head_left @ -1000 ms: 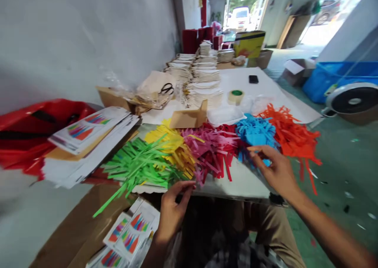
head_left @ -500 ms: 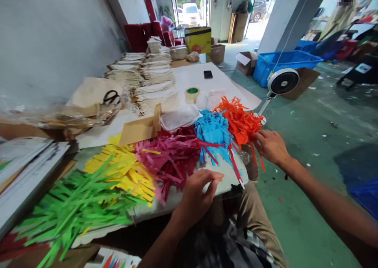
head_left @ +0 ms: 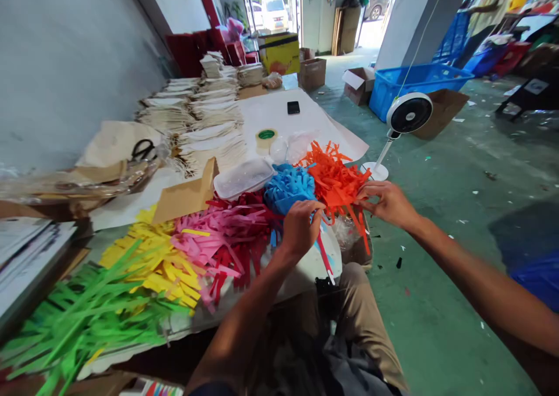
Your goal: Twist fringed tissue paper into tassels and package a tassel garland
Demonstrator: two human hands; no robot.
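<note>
Heaps of cut paper strips lie in a row on a board: green (head_left: 82,320), yellow (head_left: 152,262), pink (head_left: 213,236), dark red (head_left: 244,250), blue (head_left: 286,183) and orange (head_left: 336,177). My left hand (head_left: 301,227) is curled over the near edge of the blue heap, fingers pinched on blue strips. My right hand (head_left: 386,201) pinches orange strips at the right side of the orange heap.
A clear plastic tray (head_left: 242,177), a folded brown card (head_left: 186,195), a tape roll (head_left: 266,138), scissors (head_left: 142,149), a phone (head_left: 293,107) and stacks of paper bags (head_left: 205,116) lie behind. A small fan (head_left: 406,116) and blue crates (head_left: 419,81) stand on the floor.
My view swung right. My left hand moved from the table's front edge up to the blue strips. My right hand shifted from the blue heap to the orange heap.
</note>
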